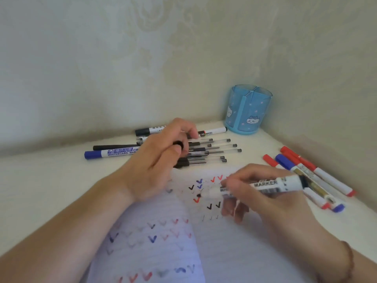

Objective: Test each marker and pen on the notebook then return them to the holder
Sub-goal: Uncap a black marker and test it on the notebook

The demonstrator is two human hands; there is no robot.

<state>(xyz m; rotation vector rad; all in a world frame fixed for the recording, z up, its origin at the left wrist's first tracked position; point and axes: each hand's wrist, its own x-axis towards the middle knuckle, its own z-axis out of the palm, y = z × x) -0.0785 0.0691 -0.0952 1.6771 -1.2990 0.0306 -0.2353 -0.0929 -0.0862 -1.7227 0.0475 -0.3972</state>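
Note:
My right hand [263,193] grips a black whiteboard marker [265,185], its uncapped tip touching the open notebook [163,242] among red, blue and black tick marks. My left hand [159,158] rests at the notebook's top edge with its fingers curled round the marker's black cap [177,144]. The blue pen holder [247,109] with cat pictures stands in the far corner; nothing shows above its rim.
Behind my left hand lie several black gel pens [212,152], a blue whiteboard marker [110,153] and two black-capped markers [151,130]. Several red and blue markers [302,170] lie at the right near the wall. Walls close off the back and right.

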